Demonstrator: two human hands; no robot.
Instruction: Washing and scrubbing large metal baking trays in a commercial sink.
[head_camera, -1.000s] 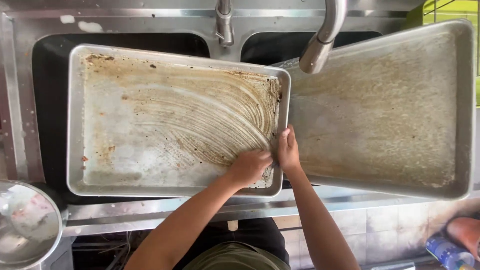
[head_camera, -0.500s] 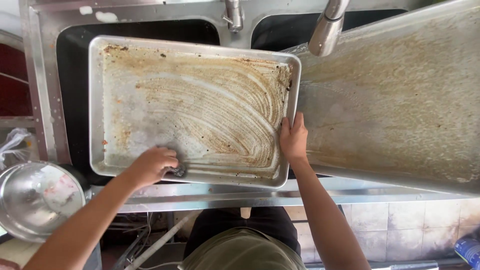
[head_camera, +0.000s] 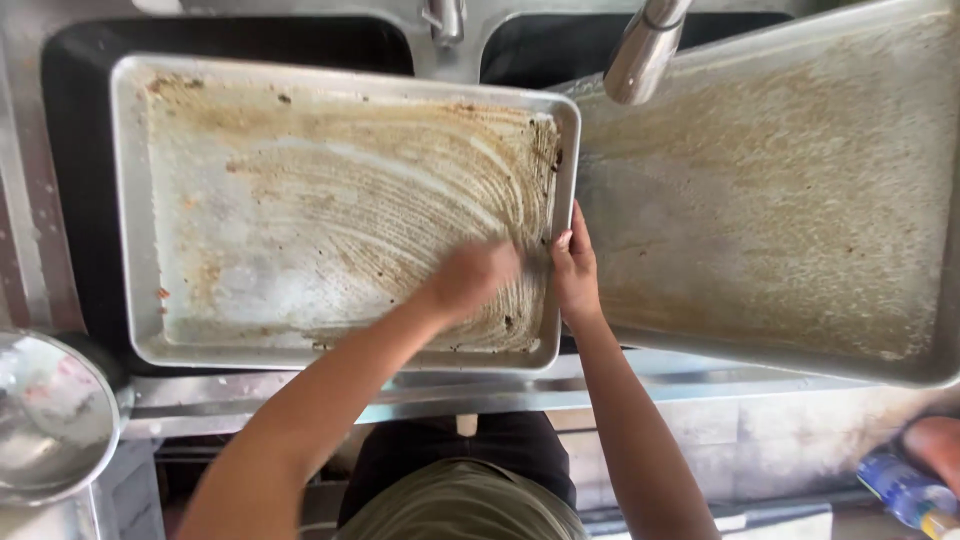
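Across the right half of the frame, one large metal baking tray (head_camera: 780, 200), tilted, its brown-filmed face leaning over the right basin and overlapping the edge of its neighbour. Centre and left: second baking tray (head_camera: 300, 230), rectangular, rimmed, lying flat over the left basin of a dark double sink (head_camera: 70, 150); burnt residue thick along its upper and right edges, pale curved scrub marks sweeping through the film. Change noted: half a second ago the left hand was at the tray's lower left corner; the left hand (head_camera: 475, 280) is now at the lower right of the tray floor, blurred by motion, curled around something too smeared to identify, so whether it holds a scrubber cannot be told. By judgement, the scouring is mid-pass, with much residue left to lift. Right hand (head_camera: 575, 265), unmoved since then, clamped on the flat tray's right rim, fingers over the edge, steadying it. Upper centre: steel tap spout (head_camera: 645, 50), and a second fitting (head_camera: 445, 20) to its left. Lower left: round metal bowl (head_camera: 50, 410), shiny, partly cut off. Steel surface (head_camera: 480, 390) fronting the sink, tiled floor below. Lower right corner: blue bottle (head_camera: 905, 490), partly cropped, beside something pinkish that is not identifiable.
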